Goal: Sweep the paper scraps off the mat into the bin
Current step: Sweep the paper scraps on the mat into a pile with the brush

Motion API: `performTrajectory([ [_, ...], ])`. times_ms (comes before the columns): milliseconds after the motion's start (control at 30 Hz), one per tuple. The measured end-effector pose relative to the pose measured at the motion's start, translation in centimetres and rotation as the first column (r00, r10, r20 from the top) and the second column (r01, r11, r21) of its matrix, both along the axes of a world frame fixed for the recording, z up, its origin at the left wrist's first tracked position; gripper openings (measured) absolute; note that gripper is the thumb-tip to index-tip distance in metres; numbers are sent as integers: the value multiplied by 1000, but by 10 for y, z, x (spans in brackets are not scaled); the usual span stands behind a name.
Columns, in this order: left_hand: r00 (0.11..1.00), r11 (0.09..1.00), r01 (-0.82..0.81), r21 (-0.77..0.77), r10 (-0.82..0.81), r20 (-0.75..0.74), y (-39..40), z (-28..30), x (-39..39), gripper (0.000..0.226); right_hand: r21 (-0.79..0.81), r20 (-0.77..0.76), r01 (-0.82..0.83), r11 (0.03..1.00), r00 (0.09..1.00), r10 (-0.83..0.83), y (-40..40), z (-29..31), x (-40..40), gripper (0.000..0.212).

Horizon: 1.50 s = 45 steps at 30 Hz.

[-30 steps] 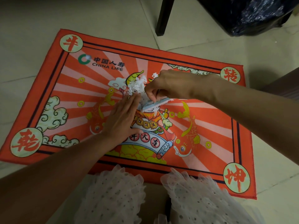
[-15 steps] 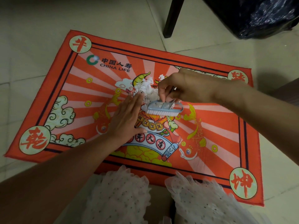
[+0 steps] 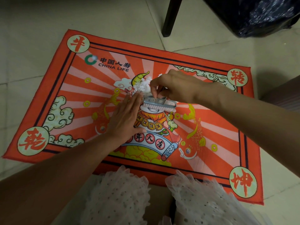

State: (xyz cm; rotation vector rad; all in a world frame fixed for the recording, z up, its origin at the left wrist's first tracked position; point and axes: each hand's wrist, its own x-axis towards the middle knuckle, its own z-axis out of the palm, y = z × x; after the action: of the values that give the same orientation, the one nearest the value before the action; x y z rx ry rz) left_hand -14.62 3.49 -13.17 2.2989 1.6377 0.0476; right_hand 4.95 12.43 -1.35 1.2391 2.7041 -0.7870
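Head view looks down on an orange mat [image 3: 211, 127] that lies flat on the tiled floor. The paper scraps [image 3: 142, 86] are gathered in one small white heap near the middle of the mat, a little toward its far edge. The bin [image 3: 263, 15], dark and lined with a shiny bag, stands on the floor beyond the far right corner of the mat, well apart from the heap.

The right hand [image 3: 175, 88] grasps a small pale scrubbing brush [image 3: 158, 103] from above, the fingertips pinching its upper part, the bristles down on the mat just on the near side of the heap. The left hand [image 3: 125, 119] lies flat on the mat with the fingers released and stretched together, their tips touching the left side of the heap; it holds nothing and seems to serve as a wall.

I judge the scraps to be very light, thin and loose. They will not resist the brush, but they can fly away with a fast stroke, cling to the fabric, or slip under the bristles. A single scrap is hard to pinch, so it is better to take the heap as a whole: to press it between the brush and the flat palm, or to scoop it from below with the palm. The mat looks soft and may wrinkle if it is pushed hard. The brush looks stiff and light, and it is safe to grip by its back.
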Motion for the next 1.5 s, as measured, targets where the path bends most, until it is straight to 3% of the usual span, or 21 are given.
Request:
performTrajectory([
  [133, 1000, 1000, 2, 11, -2, 12, 0, 2, 0, 128, 21, -16, 1, 1000, 1000, 0, 3, 14, 2, 24],
  [333, 999, 1000, -16, 1, 16, 44, 2, 1, 0, 127, -56, -94, 145, 988, 984, -150, 23, 36, 21, 24],
  [533, 996, 998, -62, 2, 61, 64, 13, -1, 1, 128, 7, -118, 255, 967, 960, -253, 51, 49, 37, 14],
  [700, 991, 997, -78, -9, 79, 104, 22, -4, 1, 128, 188, -75, 281, 941, 960, -272, 70, 27, 33, 17],
  [967, 987, 995, -99, -20, 100, 123, 25, -11, -4, 130, 370, 83, 164, 914, 974, -209, 94, -24, 10, 22],
  [1367, 990, 995, -98, 4, 97, 101, 21, -14, -3, 127, 285, 97, 41, 958, 993, -71, 68, -22, -1, 12],
  [1500, 989, 993, -115, 23, 112, 102, 16, -13, -1, 125, 300, 94, 47, 953, 993, -78, 57, -28, -3, 20],
])
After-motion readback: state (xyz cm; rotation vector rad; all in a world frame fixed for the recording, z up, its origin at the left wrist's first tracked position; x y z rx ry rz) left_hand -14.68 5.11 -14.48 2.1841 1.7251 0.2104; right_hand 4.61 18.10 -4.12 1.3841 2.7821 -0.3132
